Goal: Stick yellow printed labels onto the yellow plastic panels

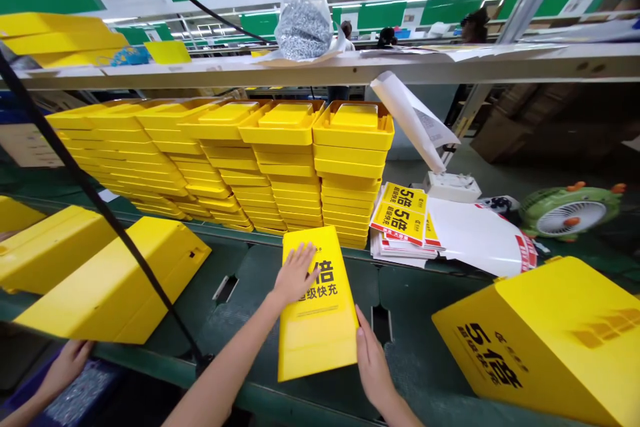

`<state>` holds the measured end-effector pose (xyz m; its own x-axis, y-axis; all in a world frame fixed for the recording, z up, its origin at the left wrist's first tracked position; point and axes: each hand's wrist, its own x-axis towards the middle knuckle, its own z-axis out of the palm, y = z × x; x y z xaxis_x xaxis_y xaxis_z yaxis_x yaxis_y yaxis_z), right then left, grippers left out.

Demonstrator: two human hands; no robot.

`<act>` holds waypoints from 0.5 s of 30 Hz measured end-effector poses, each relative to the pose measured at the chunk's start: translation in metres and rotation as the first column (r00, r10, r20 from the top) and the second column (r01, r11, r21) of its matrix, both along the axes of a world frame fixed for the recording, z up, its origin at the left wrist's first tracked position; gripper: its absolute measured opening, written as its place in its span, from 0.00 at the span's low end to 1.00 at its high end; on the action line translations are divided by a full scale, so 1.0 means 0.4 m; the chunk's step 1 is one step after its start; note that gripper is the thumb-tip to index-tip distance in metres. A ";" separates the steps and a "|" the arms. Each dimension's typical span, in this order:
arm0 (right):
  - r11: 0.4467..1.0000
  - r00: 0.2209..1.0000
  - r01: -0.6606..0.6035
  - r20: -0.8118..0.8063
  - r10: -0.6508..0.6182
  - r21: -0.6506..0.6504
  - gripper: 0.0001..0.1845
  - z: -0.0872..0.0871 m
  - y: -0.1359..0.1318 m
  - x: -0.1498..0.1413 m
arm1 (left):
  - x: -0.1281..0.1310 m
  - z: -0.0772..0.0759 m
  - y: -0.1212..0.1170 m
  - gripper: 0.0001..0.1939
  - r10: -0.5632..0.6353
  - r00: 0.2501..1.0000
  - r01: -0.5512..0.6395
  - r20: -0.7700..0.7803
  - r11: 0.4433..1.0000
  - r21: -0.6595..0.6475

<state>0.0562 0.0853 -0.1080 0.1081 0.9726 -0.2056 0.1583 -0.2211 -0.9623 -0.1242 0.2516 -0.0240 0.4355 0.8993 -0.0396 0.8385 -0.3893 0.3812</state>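
A yellow box-shaped casing with black Chinese lettering lies in front of me on the dark green work surface. My left hand rests flat on its printed upper face, fingers spread, covering part of the large characters. My right hand is at the casing's lower right edge and holds it from the side; some of its fingertips are hidden. Beyond the casing's far right corner lies a pile of yellow, black and red printed sheets.
Tall stacks of yellow plastic trays line the back. A printed yellow casing stands right, near a green fan. Left are more casings and another person's hand. A bag of small metallic parts sits on the shelf. A black cord crosses the left.
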 end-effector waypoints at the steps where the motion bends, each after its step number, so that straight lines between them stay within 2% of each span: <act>1: 1.000 1.000 0.008 0.000 -0.008 0.005 0.32 0.000 0.000 -0.001 | 0.024 -0.011 0.040 0.34 0.099 0.995 -0.099 -0.001 0.995 0.029; 3: 1.000 1.000 0.017 0.012 -0.017 0.021 0.31 -0.001 0.000 -0.002 | 0.088 -0.028 0.077 0.37 0.220 0.976 -0.220 0.011 0.973 0.066; 5: 1.000 1.000 0.016 0.023 -0.017 0.027 0.31 -0.002 -0.002 -0.002 | 0.147 -0.035 0.060 0.39 0.193 0.981 -0.194 0.028 0.977 0.083; 7: 1.000 0.999 0.017 0.034 -0.018 0.011 0.31 -0.003 -0.003 -0.002 | 0.168 -0.032 0.024 0.39 -0.001 0.999 -0.002 0.040 0.997 0.078; 9: 1.000 0.999 0.015 0.036 -0.016 0.005 0.31 -0.003 -0.002 -0.003 | 0.141 -0.021 0.011 0.34 -0.218 0.975 0.215 0.040 0.975 0.061; 10: 1.000 0.999 0.015 0.032 -0.015 0.009 0.31 -0.001 -0.001 -0.004 | 0.115 -0.013 0.022 0.31 -0.277 0.960 0.275 0.035 0.960 0.055; 11: 1.000 1.000 0.010 0.022 -0.010 0.016 0.31 0.001 0.000 -0.006 | 0.088 -0.005 0.042 0.29 -0.283 0.959 0.281 0.026 0.958 0.056; 12: 1.000 1.000 0.002 0.008 -0.002 0.026 0.30 0.005 0.001 -0.008 | 0.064 0.002 0.067 0.28 -0.232 0.973 0.230 0.014 0.971 0.066; 14: 0.999 1.000 0.000 -0.020 0.001 0.039 0.30 0.014 0.003 -0.012 | 0.045 0.013 0.103 0.30 -0.065 0.998 0.065 -0.004 0.993 0.098; 15: 0.999 1.000 0.001 -0.031 0.000 0.040 0.30 0.018 0.002 -0.013 | 0.051 0.014 0.101 0.32 -0.004 1.000 0.005 -0.008 0.994 0.112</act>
<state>0.0512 0.0862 -0.1006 0.1025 0.9801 -0.1700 0.1286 -0.1825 -0.9748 -0.1037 0.2921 -0.0185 0.4396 0.8963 0.0575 0.8396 -0.4329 0.3282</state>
